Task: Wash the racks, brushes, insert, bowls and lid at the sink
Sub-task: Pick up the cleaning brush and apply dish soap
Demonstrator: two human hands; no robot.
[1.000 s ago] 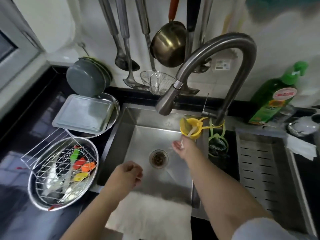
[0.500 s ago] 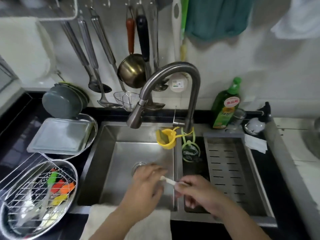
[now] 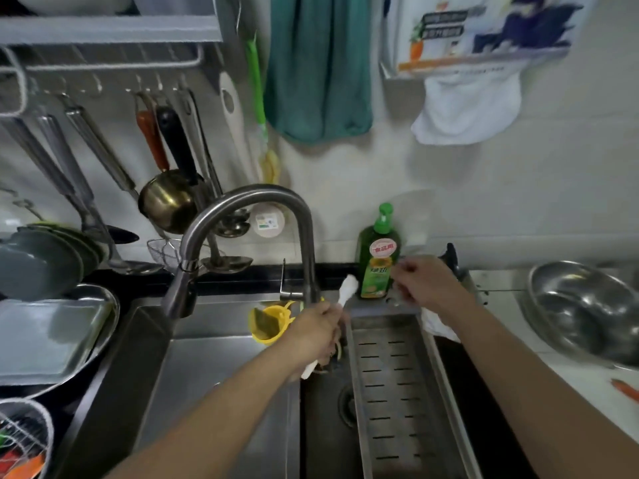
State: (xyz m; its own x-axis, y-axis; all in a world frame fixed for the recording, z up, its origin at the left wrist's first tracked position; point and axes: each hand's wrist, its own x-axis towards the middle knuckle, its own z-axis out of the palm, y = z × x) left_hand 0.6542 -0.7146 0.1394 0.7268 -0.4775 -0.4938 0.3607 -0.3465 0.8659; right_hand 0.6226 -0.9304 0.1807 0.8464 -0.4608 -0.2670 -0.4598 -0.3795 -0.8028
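Head view: right hand (image 3: 423,284) blurred — its grip unclear.

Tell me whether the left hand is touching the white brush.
Touching. The head view shows the left hand with its fingers curled round the white brush; the handle passes through the fist and its head sticks up beside the green bottle.

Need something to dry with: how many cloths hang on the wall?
2: a teal cloth above the faucet, a white cloth to its right; others may be out of frame.
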